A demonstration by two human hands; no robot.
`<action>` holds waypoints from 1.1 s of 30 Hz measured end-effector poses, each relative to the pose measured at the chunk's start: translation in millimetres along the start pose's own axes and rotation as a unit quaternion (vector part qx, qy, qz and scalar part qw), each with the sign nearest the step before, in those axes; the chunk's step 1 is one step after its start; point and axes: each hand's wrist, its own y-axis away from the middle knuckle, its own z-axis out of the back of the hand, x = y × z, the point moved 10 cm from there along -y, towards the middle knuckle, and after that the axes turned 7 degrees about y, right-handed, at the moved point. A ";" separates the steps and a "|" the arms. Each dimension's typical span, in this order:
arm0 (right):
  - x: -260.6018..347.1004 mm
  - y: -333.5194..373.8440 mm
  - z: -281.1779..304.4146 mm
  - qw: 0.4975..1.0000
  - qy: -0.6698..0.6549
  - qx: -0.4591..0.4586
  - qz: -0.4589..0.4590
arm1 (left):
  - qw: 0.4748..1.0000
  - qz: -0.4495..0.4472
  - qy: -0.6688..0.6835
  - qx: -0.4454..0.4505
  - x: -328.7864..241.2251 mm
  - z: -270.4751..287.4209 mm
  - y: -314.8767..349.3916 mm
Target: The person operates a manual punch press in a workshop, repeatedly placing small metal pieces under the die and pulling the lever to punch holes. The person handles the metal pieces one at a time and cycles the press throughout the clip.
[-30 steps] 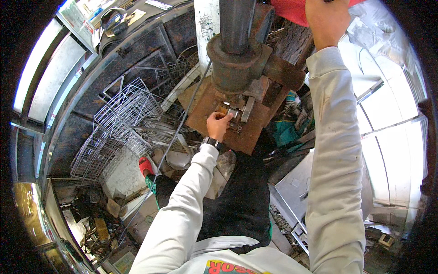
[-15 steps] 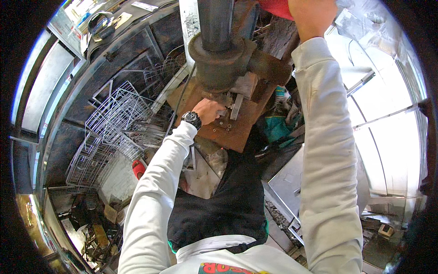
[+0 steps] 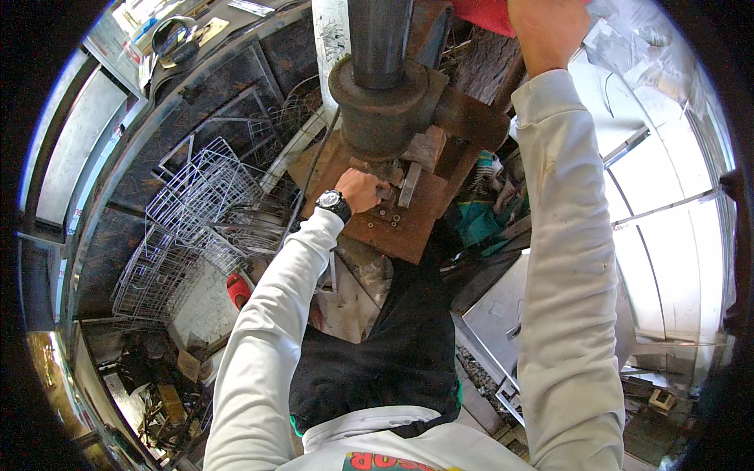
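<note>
So the person's left hand (image 3: 360,191) is just above the middle of the frame, back of the hand up, with its grip bunched in close around a small grey piece (image 3: 383,192). Can't tell if that bit is really pinched or only touched, since the knuckles cover most of it and it's tiny at this size. The piece sits at the right-hand end of the grip, so it's basically straight out to the right from the wrist with the dark watch (image 3: 334,203). Just right of that is a grey metal bar (image 3: 409,185), its long axis steep in the frame, top leaning a little right, so it lies across the line of the hand rather than along it. Left hand is way nearer to both. Under all this is a rusty plate (image 3: 408,228), with a few small nut-like bits (image 3: 394,220) below the bar. Right above is the thick round machine head (image 3: 377,102), and the gap beneath it is too dark to read. Further out, the right hand (image 3: 547,35) is up at the top right beside something red (image 3: 483,16); both are cut off by the upper edge, so no telling how tight that grip is or what's in it. Wire racks (image 3: 204,188) fill the left side, well apart.
</note>
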 end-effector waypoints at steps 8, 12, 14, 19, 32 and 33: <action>-2.7 -2.6 1.3 1.000 -0.004 -0.007 0.014 | 0.984 0.104 -0.054 0.135 4.4 -12.6 -9.5; -3.5 -1.8 1.1 1.000 0.001 0.005 0.000 | 0.990 0.061 -0.021 0.124 -10.9 -1.6 -3.5; -1.0 -1.3 0.7 1.000 0.000 0.007 -0.003 | 0.993 0.041 0.010 0.108 -1.7 -12.6 -5.0; -1.2 -1.9 1.6 1.000 -0.021 0.009 -0.005 | 0.991 0.026 0.091 0.099 9.2 -24.0 -7.1; -2.1 -1.7 0.8 1.000 0.000 0.010 -0.003 | 0.994 0.034 0.062 0.081 -5.4 -7.2 -2.3; -2.4 -2.0 0.3 1.000 0.004 0.014 -0.007 | 0.994 0.039 0.063 0.085 -5.8 -5.6 -1.7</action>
